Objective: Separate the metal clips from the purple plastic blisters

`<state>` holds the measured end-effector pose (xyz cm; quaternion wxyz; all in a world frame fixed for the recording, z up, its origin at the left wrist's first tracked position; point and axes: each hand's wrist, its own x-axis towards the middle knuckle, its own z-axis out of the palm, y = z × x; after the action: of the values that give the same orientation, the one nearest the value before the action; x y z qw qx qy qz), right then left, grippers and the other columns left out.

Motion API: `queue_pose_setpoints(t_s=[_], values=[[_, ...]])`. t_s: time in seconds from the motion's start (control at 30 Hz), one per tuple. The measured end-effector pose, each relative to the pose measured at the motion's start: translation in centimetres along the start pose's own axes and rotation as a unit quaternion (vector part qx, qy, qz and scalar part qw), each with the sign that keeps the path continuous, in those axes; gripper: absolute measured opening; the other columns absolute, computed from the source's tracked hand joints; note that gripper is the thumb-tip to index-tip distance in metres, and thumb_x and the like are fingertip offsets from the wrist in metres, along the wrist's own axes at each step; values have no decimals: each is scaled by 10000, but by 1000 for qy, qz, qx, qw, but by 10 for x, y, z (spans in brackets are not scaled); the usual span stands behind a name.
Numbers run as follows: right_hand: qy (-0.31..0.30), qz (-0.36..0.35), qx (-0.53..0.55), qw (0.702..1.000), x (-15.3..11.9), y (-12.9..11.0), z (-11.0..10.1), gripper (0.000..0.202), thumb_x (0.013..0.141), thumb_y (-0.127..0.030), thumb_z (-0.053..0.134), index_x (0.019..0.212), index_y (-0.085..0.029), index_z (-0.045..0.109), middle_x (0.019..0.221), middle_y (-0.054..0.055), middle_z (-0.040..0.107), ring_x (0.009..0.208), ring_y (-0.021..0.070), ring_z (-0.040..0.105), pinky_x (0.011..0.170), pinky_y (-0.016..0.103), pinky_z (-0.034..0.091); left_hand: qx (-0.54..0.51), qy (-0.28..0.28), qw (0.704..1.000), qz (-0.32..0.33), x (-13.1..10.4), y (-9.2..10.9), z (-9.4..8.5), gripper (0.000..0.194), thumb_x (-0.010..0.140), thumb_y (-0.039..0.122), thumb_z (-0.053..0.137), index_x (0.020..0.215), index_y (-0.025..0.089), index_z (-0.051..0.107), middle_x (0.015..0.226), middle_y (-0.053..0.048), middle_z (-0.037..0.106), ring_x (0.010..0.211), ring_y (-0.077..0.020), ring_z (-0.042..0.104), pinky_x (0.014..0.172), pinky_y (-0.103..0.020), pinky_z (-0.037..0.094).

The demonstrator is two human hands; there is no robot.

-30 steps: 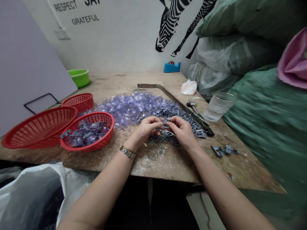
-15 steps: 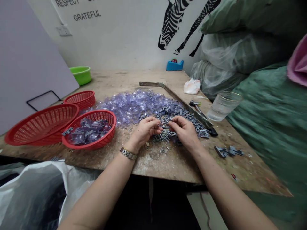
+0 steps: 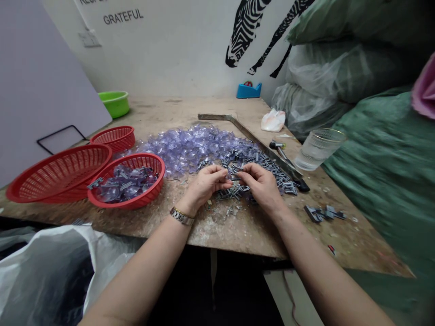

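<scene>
My left hand point(image 3: 208, 184), with a metal watch on the wrist, is closed in a pinch over the near side of the pile. Between its thumb and fingers shows a bit of a clear purplish plastic piece. Facing it a short gap away, my right hand point(image 3: 261, 184) is also pinched, and whatever its fingertips hold is too small to name. Small grey plastic parts point(image 3: 272, 170) lie around and beyond both hands. Behind them spreads a heap of clear purple plastic pieces point(image 3: 183, 147). At left, a red basket point(image 3: 159, 185) holds purple pieces with grey parts among them.
More red baskets point(image 3: 57, 174) and a green basin point(image 3: 117, 105) stand at left. A bent metal bar point(image 3: 249, 139) borders the pile. To the right are a glass of water point(image 3: 317, 151), a hammer-like tool point(image 3: 283, 151) and loose grey parts point(image 3: 324, 213). A white bag point(image 3: 102, 253) hangs below the table edge.
The view has tilted slightly downward. Both hands keep nearly the same pinched pose, with only small finger movements.
</scene>
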<state>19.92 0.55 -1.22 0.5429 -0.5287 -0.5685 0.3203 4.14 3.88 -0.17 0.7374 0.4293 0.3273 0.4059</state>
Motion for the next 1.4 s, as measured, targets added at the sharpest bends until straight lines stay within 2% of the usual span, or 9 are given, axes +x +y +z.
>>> queue_pose_setpoints(t_s=[0.3, 0.53, 0.73, 1.03, 1.4], values=[[-5, -10, -50, 999, -1, -3, 0, 175, 734, -379, 600, 692, -216, 550, 603, -26, 520, 590, 141, 497, 585, 278, 385, 109, 31, 991, 64, 2, -6, 1, 197, 724, 224, 711, 707, 124, 543, 646, 43, 551, 600, -66, 611, 616, -197, 546], [-1, -23, -65, 998, -1, 0, -1, 173, 752, -356, 595, 675, -212, 539, 616, -25, 508, 603, 142, 493, 584, 274, 373, 210, 55, 969, 114, 2, -8, 1, 85, 753, 182, 620, 711, 146, 555, 676, 28, 563, 631, -106, 623, 642, -243, 550], [-2, -28, -74, 997, -2, 2, -1, 170, 769, -348, 598, 685, -214, 536, 620, -30, 512, 604, 138, 495, 596, 275, 378, 302, 64, 935, 175, -1, -8, 0, 101, 781, 190, 594, 694, 171, 546, 696, 8, 555, 663, -117, 581, 642, -228, 476], [-10, -37, -94, 995, -3, 0, 0, 171, 773, -352, 584, 684, -216, 530, 614, -31, 510, 597, 136, 471, 595, 278, 341, 432, 67, 858, 270, -3, -4, -1, 203, 807, 145, 598, 621, 177, 524, 695, 0, 518, 771, -146, 505, 749, -246, 384], [-12, -50, -115, 992, -4, -4, 0, 171, 776, -345, 579, 677, -212, 535, 616, -27, 520, 601, 136, 462, 609, 276, 349, 473, 63, 826, 300, -1, -8, -2, 212, 825, 130, 592, 641, 180, 499, 724, 0, 503, 761, -146, 489, 742, -248, 376]])
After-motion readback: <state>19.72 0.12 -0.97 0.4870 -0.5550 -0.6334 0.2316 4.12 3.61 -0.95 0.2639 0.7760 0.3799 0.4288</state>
